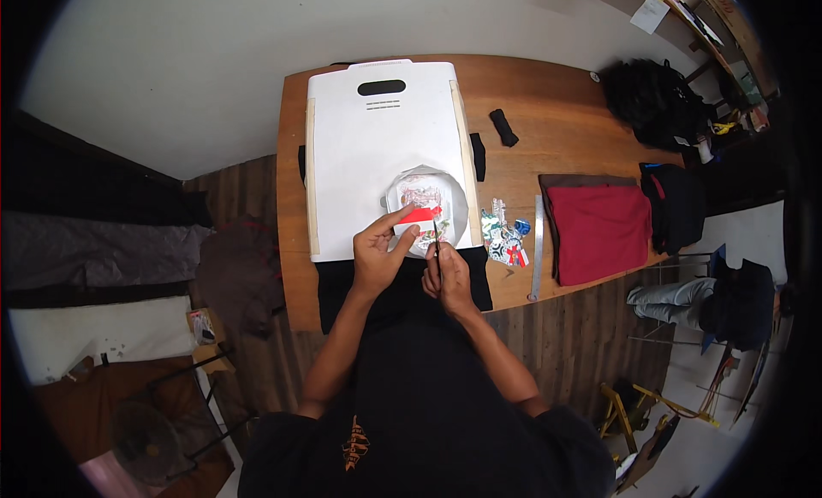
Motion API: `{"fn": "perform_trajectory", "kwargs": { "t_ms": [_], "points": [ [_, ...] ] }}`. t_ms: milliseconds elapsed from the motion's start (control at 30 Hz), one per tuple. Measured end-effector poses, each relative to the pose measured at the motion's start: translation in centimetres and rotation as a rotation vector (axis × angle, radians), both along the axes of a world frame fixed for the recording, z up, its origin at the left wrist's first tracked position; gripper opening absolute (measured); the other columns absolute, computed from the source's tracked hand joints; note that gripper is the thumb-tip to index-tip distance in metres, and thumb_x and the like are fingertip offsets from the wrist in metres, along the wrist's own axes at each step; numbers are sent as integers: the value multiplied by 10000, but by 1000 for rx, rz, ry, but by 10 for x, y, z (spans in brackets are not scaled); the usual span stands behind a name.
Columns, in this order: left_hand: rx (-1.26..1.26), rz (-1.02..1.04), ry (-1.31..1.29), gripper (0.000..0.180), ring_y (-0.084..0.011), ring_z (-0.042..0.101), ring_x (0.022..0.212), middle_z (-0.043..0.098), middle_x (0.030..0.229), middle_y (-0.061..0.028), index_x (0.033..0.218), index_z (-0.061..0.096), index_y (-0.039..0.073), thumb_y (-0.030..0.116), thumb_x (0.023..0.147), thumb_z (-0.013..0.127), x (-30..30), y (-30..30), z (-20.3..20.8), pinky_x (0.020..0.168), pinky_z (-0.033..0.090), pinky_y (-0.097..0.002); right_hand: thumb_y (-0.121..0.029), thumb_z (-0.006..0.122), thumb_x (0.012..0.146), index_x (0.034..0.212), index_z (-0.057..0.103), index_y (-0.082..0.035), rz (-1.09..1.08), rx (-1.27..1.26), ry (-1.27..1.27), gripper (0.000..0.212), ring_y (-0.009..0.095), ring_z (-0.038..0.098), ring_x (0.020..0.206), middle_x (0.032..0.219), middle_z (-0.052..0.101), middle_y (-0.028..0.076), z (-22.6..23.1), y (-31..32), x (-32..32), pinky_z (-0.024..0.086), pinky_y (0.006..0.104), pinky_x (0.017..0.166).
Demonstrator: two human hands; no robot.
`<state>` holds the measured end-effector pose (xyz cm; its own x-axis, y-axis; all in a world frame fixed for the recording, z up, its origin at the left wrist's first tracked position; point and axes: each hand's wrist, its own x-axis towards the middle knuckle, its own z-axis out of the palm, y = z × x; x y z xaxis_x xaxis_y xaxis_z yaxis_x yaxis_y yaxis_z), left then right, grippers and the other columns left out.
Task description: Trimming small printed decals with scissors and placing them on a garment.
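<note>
My left hand (377,253) pinches a red-and-white strip (418,216) between thumb and fingers, above a round white bowl (459,207). In my right hand (447,280) is a slim dark pointed tool (437,234), its tip at the right end of the strip. Whether it is scissors or another tool, I cannot tell. Loose reddish and coloured scraps (419,190) lie inside the bowl. The bowl rests on the near right part of a large white board (360,155) with a dark slot at its far end.
Right of the board, several patterned cutouts (503,238) lie beside a metal ruler (538,250) on the wooden table (514,95). Farther right are folded red cloth (599,232) and black cloth (676,207). A small black bundle (503,128) and a black bag (655,104) lie farther back.
</note>
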<state>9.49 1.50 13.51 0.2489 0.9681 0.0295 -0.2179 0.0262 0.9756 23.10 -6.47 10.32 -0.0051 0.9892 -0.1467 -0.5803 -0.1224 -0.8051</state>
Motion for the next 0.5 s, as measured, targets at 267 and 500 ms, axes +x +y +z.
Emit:
{"fn": "perform_trajectory", "kwargs": {
  "t_ms": [267, 500],
  "points": [
    [4, 1, -4, 394, -132, 619, 1050, 675, 1145, -148, 1300, 584, -105, -71, 916, 668, 1, 0, -1, 937, 503, -264, -365, 358, 1100, 1016, 491, -35, -8, 5, -4, 365, 59, 253, 388, 543, 310, -32, 2, 1, -2, 262, 227, 385],
    [10, 1, 1, 391, -139, 620, 1057, 670, 1160, -156, 1298, 585, -107, -71, 917, 665, 1, 2, 1, 944, 503, -269, -359, 352, 1102, 1022, 489, -35, -8, 1, 6, 360, 58, 247, 385, 538, 305, -31, -2, -1, 0, 257, 226, 383]
  ]
}}
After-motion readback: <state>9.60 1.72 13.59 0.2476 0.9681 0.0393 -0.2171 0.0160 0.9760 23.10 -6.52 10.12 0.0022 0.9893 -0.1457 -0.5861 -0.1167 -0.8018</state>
